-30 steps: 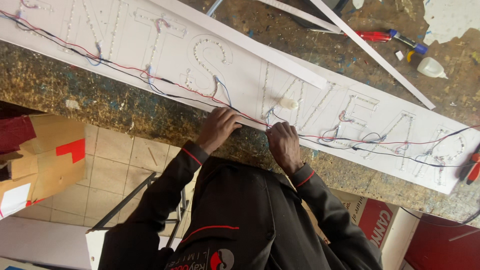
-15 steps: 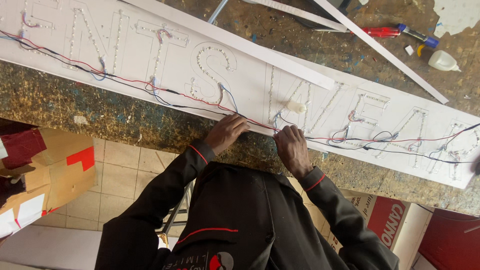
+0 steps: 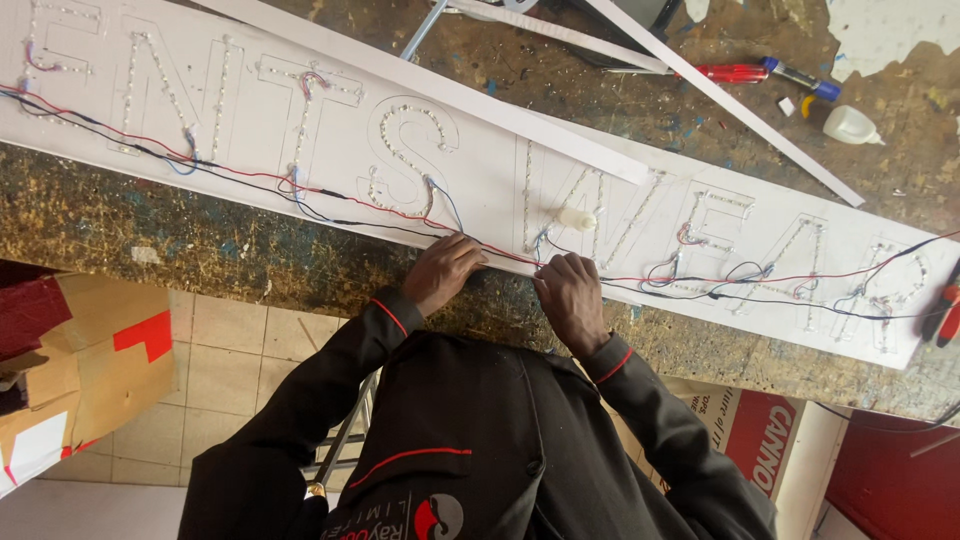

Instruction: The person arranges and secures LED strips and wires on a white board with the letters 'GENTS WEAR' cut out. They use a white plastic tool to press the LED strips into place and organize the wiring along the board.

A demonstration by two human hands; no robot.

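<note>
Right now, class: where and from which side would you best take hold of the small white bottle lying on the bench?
Grip the white bottle around its wide body, from above. It lies on its side, nozzle pointing right, and the tapered tip would probably slip.

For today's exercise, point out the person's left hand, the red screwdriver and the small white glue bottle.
left hand (image 3: 445, 270): head view, back of hand.
red screwdriver (image 3: 733, 73): head view, handle.
small white glue bottle (image 3: 850, 124): head view, body.

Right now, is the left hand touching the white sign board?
Touching. The head view shows the left hand with its fingers resting on the near edge of the sign board, over the red and black wires, no gap visible.
</note>
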